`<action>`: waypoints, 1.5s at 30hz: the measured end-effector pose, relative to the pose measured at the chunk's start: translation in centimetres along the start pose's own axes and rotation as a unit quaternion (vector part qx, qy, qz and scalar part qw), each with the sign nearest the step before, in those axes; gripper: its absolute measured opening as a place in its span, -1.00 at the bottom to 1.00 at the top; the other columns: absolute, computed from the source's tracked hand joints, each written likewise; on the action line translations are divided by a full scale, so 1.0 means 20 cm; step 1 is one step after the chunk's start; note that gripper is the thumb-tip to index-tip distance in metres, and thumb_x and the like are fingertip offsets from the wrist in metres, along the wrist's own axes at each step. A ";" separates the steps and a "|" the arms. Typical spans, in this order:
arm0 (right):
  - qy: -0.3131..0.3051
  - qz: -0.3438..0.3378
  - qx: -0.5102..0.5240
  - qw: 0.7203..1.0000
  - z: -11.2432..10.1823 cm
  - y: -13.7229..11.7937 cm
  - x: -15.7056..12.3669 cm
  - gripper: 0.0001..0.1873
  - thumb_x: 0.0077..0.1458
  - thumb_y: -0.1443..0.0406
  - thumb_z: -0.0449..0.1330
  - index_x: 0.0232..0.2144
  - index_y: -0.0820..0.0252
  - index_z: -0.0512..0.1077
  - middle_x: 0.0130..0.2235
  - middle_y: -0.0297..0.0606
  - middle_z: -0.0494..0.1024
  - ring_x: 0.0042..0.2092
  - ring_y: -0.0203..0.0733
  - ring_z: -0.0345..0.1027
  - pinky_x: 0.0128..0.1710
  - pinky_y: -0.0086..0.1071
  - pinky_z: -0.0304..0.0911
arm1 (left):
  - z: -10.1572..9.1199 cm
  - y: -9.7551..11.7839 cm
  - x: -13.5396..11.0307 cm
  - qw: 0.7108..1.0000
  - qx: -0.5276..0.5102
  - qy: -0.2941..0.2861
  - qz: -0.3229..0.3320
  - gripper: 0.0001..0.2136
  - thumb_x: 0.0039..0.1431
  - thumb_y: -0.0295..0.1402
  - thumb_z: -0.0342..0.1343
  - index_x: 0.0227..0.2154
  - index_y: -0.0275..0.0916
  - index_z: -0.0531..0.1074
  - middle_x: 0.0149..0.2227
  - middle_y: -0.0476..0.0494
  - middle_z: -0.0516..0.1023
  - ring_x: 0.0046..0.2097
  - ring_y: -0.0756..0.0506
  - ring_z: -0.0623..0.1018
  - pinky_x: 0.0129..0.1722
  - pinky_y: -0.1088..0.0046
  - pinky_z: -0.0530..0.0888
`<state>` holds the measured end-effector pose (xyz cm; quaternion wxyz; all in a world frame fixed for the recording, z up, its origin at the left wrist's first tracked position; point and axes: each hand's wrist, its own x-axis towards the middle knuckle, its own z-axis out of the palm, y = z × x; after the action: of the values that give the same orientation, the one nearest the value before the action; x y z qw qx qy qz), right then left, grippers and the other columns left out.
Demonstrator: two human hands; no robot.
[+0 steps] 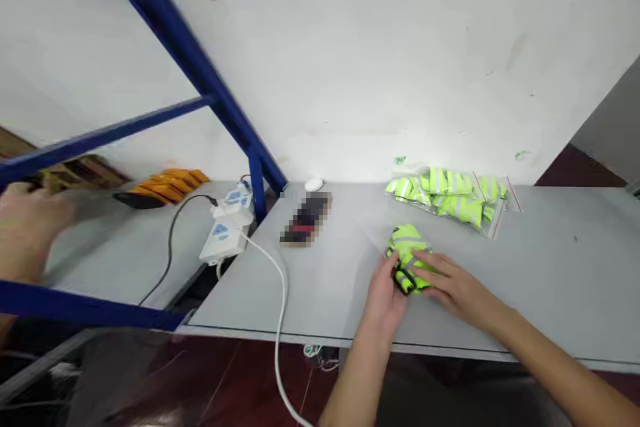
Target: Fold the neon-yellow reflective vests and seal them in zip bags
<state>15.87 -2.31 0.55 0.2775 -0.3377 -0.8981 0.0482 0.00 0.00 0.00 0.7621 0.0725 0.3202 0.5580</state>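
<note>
While both hands press in from either side, the left hand (383,293) and right hand (453,283) close their grip on a folded reflective vest (407,257) (kept compact) lying on the table (550,280), near the bagged vests (450,193).

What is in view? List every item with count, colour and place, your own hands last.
folded vest: one, neon yellow with grey stripes, on the table under both hands
bag of vests: one, clear plastic, neon yellow contents, by the wall
blurred object: one, dark with red, table's left end
power strip: one, white, with a white cable
orange items: a stack, far left
frame: blue, left
another person's hand: one, far left
left hand: touching the vest
right hand: on the vest
</note>
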 end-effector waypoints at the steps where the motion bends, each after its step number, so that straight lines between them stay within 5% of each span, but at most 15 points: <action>1: 0.026 0.009 -0.019 0.999 0.01 0.02 0.02 -0.63 0.28 0.35 0.01 0.12 0.19 0.28 0.11 0.01 0.39 0.08 -0.08 0.30 0.01 -0.18 0.36 | 0.00 0.00 -0.01 0.999 -0.002 -0.019 -0.032 -0.77 0.15 -0.48 0.12 -0.11 -0.30 0.43 -0.17 -0.18 0.56 -0.24 -0.07 0.56 -0.30 0.46 0.48; 5: 0.103 0.031 -0.053 0.993 0.03 0.11 0.09 -0.76 0.26 0.36 0.04 -0.07 0.23 0.41 -0.19 -0.05 0.48 -0.15 -0.08 0.37 -0.18 -0.19 0.42 | -0.01 0.00 -0.02 0.994 -0.005 -0.053 -0.096 -0.80 0.16 -0.44 0.11 -0.13 -0.28 0.43 -0.21 -0.17 0.55 -0.28 -0.10 0.55 -0.25 0.26 0.52; 8: 0.123 0.026 -0.022 0.992 0.03 0.16 0.13 -0.84 0.23 0.34 0.08 -0.19 0.23 0.45 -0.28 -0.11 0.43 -0.23 -0.12 0.33 -0.26 -0.24 0.40 | 0.01 0.01 -0.02 0.997 -0.007 -0.035 -0.070 -0.79 0.15 -0.51 0.10 -0.14 -0.26 0.43 -0.19 -0.15 0.55 -0.24 -0.09 0.55 -0.18 0.22 0.52; 12: 0.083 0.005 0.023 0.996 0.02 0.16 0.12 -0.77 0.20 0.28 0.15 -0.09 0.15 0.43 -0.19 -0.11 0.39 -0.17 -0.10 0.29 -0.20 -0.17 0.38 | 0.03 0.02 -0.02 0.997 -0.032 0.008 -0.071 -0.85 0.16 -0.52 0.07 -0.21 -0.35 0.46 -0.29 -0.18 0.55 -0.31 -0.06 0.54 -0.28 0.39 0.51; 16: 0.067 0.044 0.032 0.996 0.02 0.15 0.08 -0.68 0.16 0.23 0.18 -0.03 0.15 0.41 0.08 0.04 0.24 0.11 0.10 0.19 -0.03 0.00 0.32 | 0.03 0.03 -0.02 0.994 -0.040 0.025 -0.096 -0.82 0.16 -0.49 0.08 -0.18 -0.40 0.46 -0.34 -0.20 0.55 -0.35 -0.07 0.54 -0.37 0.44 0.46; 22: 0.037 0.078 0.063 0.994 0.02 0.17 0.08 -0.74 0.26 0.31 0.04 -0.04 0.10 0.41 0.13 -0.01 0.27 0.10 -0.06 0.29 0.01 -0.17 0.34 | 0.03 0.04 -0.02 0.992 -0.059 0.028 -0.110 -0.79 0.20 -0.47 0.02 -0.14 -0.42 0.45 -0.39 -0.19 0.54 -0.37 -0.07 0.53 -0.27 0.40 0.47; 28: 0.008 -0.020 -0.006 1.000 -0.01 0.17 0.05 -0.42 0.13 0.11 0.21 0.14 0.20 0.28 0.22 0.14 0.18 0.20 0.12 0.13 0.06 -0.01 0.25 | 0.03 0.05 -0.02 0.992 -0.050 0.019 -0.111 -0.79 0.18 -0.47 0.01 -0.16 -0.43 0.45 -0.30 -0.24 0.57 -0.30 -0.11 0.55 -0.28 0.38 0.48; 33: 0.146 -0.076 -0.085 0.983 0.04 0.15 0.05 -0.79 0.15 0.42 0.18 -0.15 0.16 0.46 -0.16 -0.13 0.48 -0.06 -0.14 0.33 -0.03 -0.18 0.24 | 0.03 0.03 -0.02 0.993 -0.052 -0.019 -0.103 -0.80 0.19 -0.46 0.00 -0.16 -0.34 0.44 -0.25 -0.20 0.55 -0.28 -0.09 0.54 -0.27 0.39 0.48; 35: 0.153 -0.087 -0.127 0.976 0.06 0.15 0.05 -0.83 0.16 0.45 0.16 -0.22 0.16 0.47 -0.30 -0.24 0.48 -0.17 -0.22 0.33 -0.05 -0.21 0.21 | 0.02 0.02 -0.02 0.993 -0.050 -0.031 -0.100 -0.81 0.20 -0.46 -0.01 -0.18 -0.33 0.44 -0.25 -0.19 0.54 -0.29 -0.07 0.53 -0.25 0.39 0.48; 45: 0.166 0.014 -0.282 0.945 0.05 0.10 0.15 -0.82 0.14 0.44 0.10 -0.32 0.19 0.50 -0.12 -0.10 0.50 -0.08 -0.03 0.19 -0.01 -0.08 0.12 | 0.02 -0.03 -0.02 0.986 -0.001 -0.124 -0.109 -0.84 0.21 -0.42 0.03 -0.23 -0.34 0.47 -0.21 -0.25 0.54 -0.11 -0.10 0.53 -0.02 0.36 0.40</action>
<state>14.52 1.26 0.54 0.3152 -0.4178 -0.8116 -0.2596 0.62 -0.49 0.32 0.8521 0.1053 0.2288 0.4588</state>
